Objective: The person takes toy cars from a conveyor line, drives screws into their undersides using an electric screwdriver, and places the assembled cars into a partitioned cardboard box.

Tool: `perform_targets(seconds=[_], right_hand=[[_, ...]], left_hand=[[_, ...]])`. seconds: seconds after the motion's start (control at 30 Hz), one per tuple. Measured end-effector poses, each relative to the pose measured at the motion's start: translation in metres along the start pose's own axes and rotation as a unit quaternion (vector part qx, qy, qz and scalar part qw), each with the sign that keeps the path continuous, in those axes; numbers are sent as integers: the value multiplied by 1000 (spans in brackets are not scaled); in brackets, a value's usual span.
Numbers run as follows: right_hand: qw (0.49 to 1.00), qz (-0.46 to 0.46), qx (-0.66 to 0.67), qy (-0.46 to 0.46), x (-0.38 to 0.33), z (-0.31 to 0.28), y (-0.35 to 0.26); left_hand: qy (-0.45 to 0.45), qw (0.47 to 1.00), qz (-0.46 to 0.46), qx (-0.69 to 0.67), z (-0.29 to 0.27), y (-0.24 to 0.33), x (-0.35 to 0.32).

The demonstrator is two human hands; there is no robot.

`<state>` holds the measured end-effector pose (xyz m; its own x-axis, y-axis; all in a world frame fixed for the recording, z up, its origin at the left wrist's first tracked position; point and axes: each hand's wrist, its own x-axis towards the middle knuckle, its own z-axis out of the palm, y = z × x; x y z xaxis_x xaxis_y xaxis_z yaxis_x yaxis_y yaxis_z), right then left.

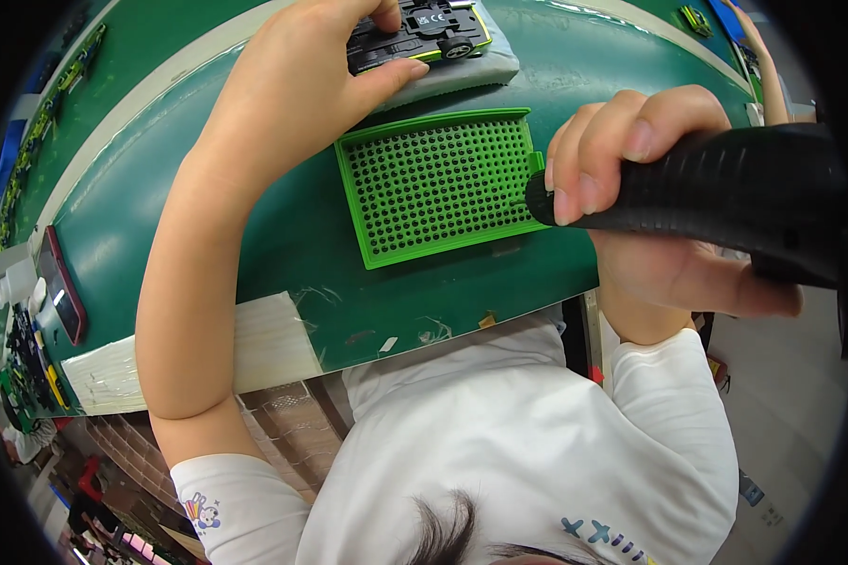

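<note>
Left hand (297,75) grips an upturned black-and-lime plastic car (421,47) at twelve o'clock, right hand (622,141) a ridged black tool (707,193) at three, with many black dots, apparently screws (424,188), left in the rectangular green plastic tray (457,247).

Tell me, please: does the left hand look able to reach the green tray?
Probably yes: the green tray lies uncovered near the left hand, though that hand is occupied holding the toy car.

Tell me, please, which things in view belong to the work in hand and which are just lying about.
Likely the work:
upturned toy car, in the left hand
grey pad beneath it
black tool, in the right hand
green tray of small black pieces

Likely just lying about:
phone, at left
small white scrap
</note>
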<state>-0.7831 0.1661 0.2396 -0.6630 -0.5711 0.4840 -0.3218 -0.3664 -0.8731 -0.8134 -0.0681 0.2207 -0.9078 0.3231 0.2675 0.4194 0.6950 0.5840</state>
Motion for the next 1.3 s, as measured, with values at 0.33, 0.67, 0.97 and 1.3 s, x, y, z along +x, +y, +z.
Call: perform_targets(seconds=[0.33, 0.67, 0.97, 1.3], right_hand=[[998, -64, 10, -17, -8, -8, 14], [997, -74, 27, 9, -9, -7, 14], [997, -58, 31, -39, 18, -31, -3], [985, -145, -38, -85, 103, -53, 11]], left_hand=[[-1, 1000, 17, 8, 0, -2, -1], [9, 999, 27, -17, 0, -3, 0], [52, 995, 80, -15, 4, -13, -1], [42, 998, 40, -32, 6, -9, -5]])
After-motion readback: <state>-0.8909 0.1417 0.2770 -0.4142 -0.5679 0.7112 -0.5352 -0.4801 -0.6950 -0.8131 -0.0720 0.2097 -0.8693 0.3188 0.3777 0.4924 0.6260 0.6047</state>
